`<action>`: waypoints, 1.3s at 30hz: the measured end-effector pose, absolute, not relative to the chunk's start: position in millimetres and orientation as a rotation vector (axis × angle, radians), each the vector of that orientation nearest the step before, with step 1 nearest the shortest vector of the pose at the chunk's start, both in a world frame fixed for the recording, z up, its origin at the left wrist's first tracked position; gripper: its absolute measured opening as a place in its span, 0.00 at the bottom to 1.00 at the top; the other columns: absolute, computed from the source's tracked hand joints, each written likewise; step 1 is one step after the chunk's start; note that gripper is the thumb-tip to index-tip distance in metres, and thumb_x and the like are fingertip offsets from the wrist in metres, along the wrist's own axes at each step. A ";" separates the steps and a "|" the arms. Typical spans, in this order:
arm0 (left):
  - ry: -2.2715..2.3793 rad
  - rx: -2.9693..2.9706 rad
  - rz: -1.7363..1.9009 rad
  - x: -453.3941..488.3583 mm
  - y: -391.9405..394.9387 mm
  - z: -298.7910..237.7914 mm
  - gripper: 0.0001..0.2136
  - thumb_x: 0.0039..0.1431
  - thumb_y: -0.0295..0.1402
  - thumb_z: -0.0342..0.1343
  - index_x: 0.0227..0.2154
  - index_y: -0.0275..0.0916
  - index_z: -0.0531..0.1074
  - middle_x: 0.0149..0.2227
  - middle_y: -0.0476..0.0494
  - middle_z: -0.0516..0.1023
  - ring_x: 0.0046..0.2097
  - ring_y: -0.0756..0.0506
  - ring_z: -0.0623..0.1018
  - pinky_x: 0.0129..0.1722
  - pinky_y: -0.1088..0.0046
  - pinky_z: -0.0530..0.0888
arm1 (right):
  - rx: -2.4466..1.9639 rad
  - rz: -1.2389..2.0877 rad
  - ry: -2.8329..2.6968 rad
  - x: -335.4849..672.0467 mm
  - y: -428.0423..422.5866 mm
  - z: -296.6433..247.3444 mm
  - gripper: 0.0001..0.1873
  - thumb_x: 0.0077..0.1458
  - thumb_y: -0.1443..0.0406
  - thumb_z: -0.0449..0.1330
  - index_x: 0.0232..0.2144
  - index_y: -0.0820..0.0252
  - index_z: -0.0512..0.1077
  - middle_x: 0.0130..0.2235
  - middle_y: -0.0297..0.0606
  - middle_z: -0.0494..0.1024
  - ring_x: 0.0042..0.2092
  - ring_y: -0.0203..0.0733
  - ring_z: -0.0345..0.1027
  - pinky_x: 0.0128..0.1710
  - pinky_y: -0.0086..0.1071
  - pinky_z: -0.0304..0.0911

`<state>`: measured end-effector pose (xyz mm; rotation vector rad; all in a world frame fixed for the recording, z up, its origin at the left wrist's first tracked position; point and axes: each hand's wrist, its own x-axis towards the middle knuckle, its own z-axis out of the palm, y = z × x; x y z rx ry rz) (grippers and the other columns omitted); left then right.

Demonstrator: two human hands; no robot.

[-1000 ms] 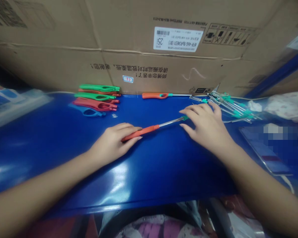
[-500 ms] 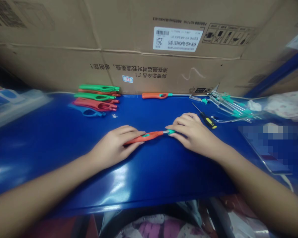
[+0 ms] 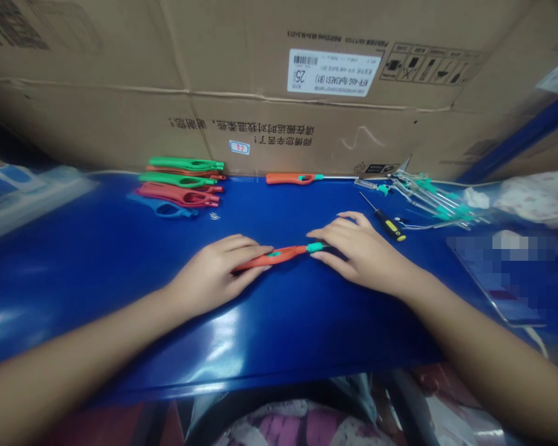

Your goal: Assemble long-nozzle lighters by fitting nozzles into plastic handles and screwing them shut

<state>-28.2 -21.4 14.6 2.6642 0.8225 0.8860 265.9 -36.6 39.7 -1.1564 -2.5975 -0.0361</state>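
An orange lighter handle (image 3: pixel 274 256) with a green trigger and green collar lies on the blue table (image 3: pixel 97 266) between my hands. My left hand (image 3: pixel 211 272) lies over its left end, fingers curled on it. My right hand (image 3: pixel 353 248) covers the right end, where the metal tube is hidden under my fingers, thumb and fingers closed about it. A small screwdriver (image 3: pixel 385 224) with a yellow and black handle lies just right of my right hand.
Green, red and blue handle shells (image 3: pixel 179 186) are stacked at the back left. One assembled orange lighter (image 3: pixel 297 179) lies by the big cardboard box (image 3: pixel 279 87). A heap of metal tubes with green tips (image 3: pixel 430 198) sits at the back right.
My right hand slid left along the metal tube, pushing it into the orange handle. The screwdriver came into view where that hand had been. My left hand stayed put.
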 end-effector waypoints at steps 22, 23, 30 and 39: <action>0.926 2.209 0.717 -18.1 -40.7 27.3 0.07 0.62 0.35 0.61 0.39 0.39 0.81 0.29 0.50 0.79 0.26 0.52 0.72 0.26 0.77 0.67 | -0.762 -0.332 -2.560 250.7 -48.8 26.1 0.08 0.67 0.68 0.56 0.41 0.66 0.75 0.35 0.41 0.82 0.36 0.42 0.71 0.43 0.40 0.61; 0.914 2.240 0.731 -18.6 -40.7 26.9 0.07 0.62 0.34 0.61 0.40 0.39 0.81 0.30 0.49 0.80 0.28 0.51 0.73 0.28 0.77 0.68 | -0.770 -0.332 -2.560 250.2 -49.0 26.3 0.09 0.67 0.68 0.55 0.41 0.66 0.75 0.35 0.41 0.81 0.36 0.43 0.71 0.42 0.40 0.61; 0.862 2.512 0.727 -24.1 -35.5 23.3 0.17 0.65 0.36 0.59 0.56 0.42 0.74 0.47 0.43 0.78 0.45 0.47 0.79 0.45 0.73 0.74 | -1.029 -0.084 -2.490 251.7 -49.3 32.9 0.08 0.66 0.65 0.57 0.41 0.62 0.74 0.38 0.41 0.79 0.40 0.44 0.73 0.40 0.36 0.64; 1.052 2.483 0.522 -24.9 -32.4 31.9 0.18 0.67 0.47 0.54 0.52 0.42 0.74 0.42 0.45 0.78 0.41 0.45 0.78 0.40 0.70 0.72 | -1.118 -0.040 -2.489 261.9 -41.8 35.9 0.08 0.66 0.62 0.58 0.42 0.61 0.73 0.41 0.42 0.78 0.42 0.45 0.72 0.39 0.35 0.66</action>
